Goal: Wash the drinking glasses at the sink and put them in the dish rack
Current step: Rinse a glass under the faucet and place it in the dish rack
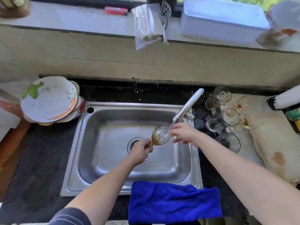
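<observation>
A stemmed glass [159, 135] smeared with brown residue lies tilted over the steel sink [113, 181], its bowl under the tap's spout [186, 108]. My left hand [140, 151] grips its stem and foot. My right hand [183, 133] holds the rim end of the bowl, fingers at the opening. Several more dirty glasses and glass mugs [224, 114] stand on the counter right of the sink. No dish rack is in view.
A stack of plates [48, 99] leans at the sink's left back corner. A blue cloth [173, 202] drapes over the sink's front edge. A stained white cloth [276, 151] covers the right counter. Bags and boxes sit on the window ledge.
</observation>
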Motion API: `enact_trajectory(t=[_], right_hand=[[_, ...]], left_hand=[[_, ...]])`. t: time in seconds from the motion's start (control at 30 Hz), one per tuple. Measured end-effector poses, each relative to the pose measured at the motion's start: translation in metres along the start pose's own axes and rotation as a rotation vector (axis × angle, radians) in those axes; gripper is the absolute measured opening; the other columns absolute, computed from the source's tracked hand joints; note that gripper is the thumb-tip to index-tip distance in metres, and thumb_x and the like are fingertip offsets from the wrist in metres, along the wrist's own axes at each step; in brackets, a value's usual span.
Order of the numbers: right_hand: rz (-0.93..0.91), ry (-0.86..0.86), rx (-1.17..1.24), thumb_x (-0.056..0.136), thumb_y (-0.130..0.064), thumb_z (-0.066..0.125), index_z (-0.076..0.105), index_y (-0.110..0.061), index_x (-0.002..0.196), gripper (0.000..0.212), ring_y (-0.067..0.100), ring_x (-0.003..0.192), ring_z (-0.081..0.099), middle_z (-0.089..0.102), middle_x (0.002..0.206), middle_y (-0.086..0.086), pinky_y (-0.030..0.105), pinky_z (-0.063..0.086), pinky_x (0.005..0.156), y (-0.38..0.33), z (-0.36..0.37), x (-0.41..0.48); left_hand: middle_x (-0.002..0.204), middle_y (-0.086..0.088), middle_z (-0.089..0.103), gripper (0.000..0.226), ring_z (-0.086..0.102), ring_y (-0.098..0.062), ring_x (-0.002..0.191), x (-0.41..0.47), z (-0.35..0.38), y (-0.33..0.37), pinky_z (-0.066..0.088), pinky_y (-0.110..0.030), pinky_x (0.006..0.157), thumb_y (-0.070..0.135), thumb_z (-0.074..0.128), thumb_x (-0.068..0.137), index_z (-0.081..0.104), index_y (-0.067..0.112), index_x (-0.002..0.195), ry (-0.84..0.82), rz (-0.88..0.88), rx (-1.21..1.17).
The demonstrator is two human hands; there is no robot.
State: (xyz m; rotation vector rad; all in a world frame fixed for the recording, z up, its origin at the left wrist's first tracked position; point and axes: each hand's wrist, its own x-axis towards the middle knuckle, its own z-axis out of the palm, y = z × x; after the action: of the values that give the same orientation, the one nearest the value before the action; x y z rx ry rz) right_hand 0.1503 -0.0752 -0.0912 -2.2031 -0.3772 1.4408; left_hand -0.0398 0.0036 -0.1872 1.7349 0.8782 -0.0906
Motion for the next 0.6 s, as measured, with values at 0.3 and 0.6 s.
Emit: enact_trajectory(t=[0.3, 0.6], right_hand=[[-0.090, -0.046, -0.009, 0.082, 0.007, 0.063, 0.065, 0.001, 0.076, 0.009, 0.016, 0.052, 0.065, 0.066, 0.073, 0.021, 0.019, 0.049, 0.044, -0.010, -0.003, 0.006], [-0.041, -0.136, -0.023, 0.080, 0.001, 0.063, 0.065, 0.004, 0.088, 0.009, 0.019, 0.058, 0.067, 0.069, 0.075, 0.017, 0.021, 0.050, 0.045, -0.019, -0.010, -0.004]], left_hand=[[0.094, -0.016, 0.066, 0.010, 0.058, -0.021, 0.081, -0.001, -0.010, 0.005, 0.047, -0.030, 0.076, 0.009, 0.069, 0.083, 0.065, 0.018, 0.084, 0.134, -0.128, -0.141], [0.098, -0.021, 0.054, 0.050, 0.060, -0.033, 0.068, -0.002, -0.003, 0.013, 0.051, -0.035, 0.057, -0.014, 0.038, 0.084, 0.049, 0.014, 0.123, 0.216, -0.522, -1.038]])
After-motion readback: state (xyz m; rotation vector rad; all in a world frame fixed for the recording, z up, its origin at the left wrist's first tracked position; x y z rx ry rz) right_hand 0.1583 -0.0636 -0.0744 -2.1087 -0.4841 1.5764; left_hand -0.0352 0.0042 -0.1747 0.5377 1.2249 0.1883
